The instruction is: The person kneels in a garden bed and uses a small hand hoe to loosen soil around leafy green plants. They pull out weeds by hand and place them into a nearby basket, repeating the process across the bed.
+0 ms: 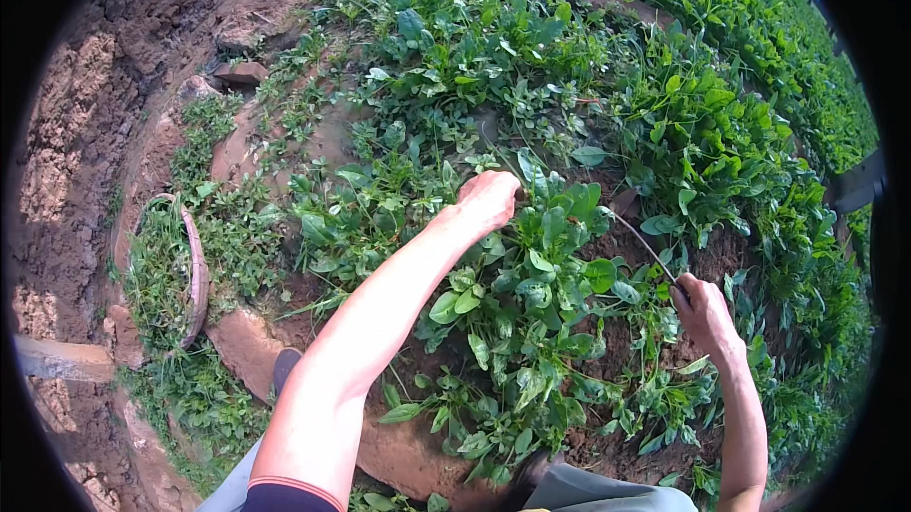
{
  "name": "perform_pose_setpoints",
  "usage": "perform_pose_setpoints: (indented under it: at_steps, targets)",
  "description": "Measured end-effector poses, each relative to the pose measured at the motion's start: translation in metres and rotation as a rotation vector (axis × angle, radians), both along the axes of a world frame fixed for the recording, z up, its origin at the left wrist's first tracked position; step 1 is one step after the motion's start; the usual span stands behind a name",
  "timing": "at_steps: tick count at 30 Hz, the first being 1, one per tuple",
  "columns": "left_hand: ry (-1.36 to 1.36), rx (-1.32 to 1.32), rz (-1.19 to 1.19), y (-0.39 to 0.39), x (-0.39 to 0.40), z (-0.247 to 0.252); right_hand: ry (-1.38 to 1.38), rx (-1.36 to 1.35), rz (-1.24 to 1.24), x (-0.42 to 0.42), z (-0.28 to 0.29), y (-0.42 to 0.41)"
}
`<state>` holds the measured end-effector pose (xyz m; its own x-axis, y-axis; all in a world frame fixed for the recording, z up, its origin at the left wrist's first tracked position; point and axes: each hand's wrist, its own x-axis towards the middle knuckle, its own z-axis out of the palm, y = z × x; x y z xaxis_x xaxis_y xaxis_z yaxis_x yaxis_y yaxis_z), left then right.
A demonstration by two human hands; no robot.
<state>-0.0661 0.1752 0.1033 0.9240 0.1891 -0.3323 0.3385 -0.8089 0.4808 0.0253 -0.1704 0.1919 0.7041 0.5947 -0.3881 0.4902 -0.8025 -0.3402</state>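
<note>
My left hand (pixel 491 197) reaches in among low green plants, its knuckles up and fingers curled down. Its fingertips and anything between them are hidden. Just to its right stands a clump of broad-leaved plants (pixel 548 227), with several leaves spotted pale or holed. My right hand (pixel 703 313) is closed around the dark handle of a thin-shafted hand tool (pixel 646 245). The slender, slightly bent metal shaft slants up and left towards that clump. The tool's far end is partly hidden near the leaves and soil, so its exact kind is unclear.
A curved brown handle (pixel 198 270), seemingly of a basket, arches beside cut greens (pixel 155 256) at the left. Bare, rutted soil (pixel 78 120) runs along the left edge. Dense leafy rows (pixel 747 128) cover the right. A dark shoe (pixel 285 368) shows beside my left arm.
</note>
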Motion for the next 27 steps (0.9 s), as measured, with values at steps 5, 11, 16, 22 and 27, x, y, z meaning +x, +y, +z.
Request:
perform_pose_setpoints:
  at_steps: [5,11,16,22,27]
  targets:
    - [0.077,-0.107,-0.006,-0.012,0.003,-0.079,-0.059,-0.045,0.124,0.011,0.006,0.032]
    - [-0.145,-0.152,0.077,-0.038,-0.004,-0.088,-0.128,-0.054,0.154,0.006,0.001,0.035]
    - [-0.317,-0.024,0.101,-0.043,-0.010,-0.089,-0.044,-0.128,-0.008,-0.005,0.005,0.035]
    - [-0.351,0.003,0.117,-0.042,-0.007,-0.097,-0.048,0.037,-0.064,-0.017,-0.020,0.010]
    - [-0.284,-0.133,0.324,-0.048,-0.007,-0.089,0.014,0.145,-0.165,-0.021,-0.035,-0.007]
